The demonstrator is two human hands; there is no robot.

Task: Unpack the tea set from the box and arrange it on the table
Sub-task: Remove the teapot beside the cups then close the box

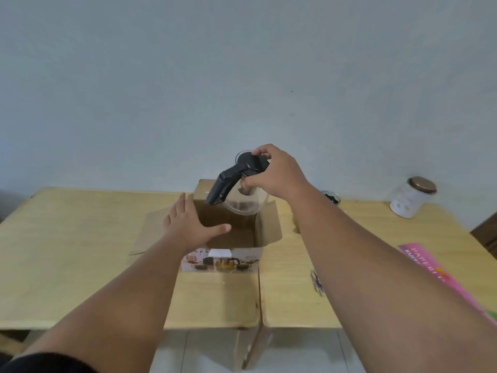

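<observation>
**Teapot clear of the box**

Right hand (271, 173) has its fingertips pinched around the lid rim of the glass teapot (238, 189), which hangs tilted beneath them, black handle swinging toward the left hand (192, 224). That one lies flat and released, fingers spread on the rim of the box (223, 261) just below the pot. Best bet: level the pot, support its base, and set it on the table (80, 238) beside the fingers. The box interior is shadowed; any cups inside can't be made out.

Head view looks forward and down, close over the table (80, 238).
</observation>
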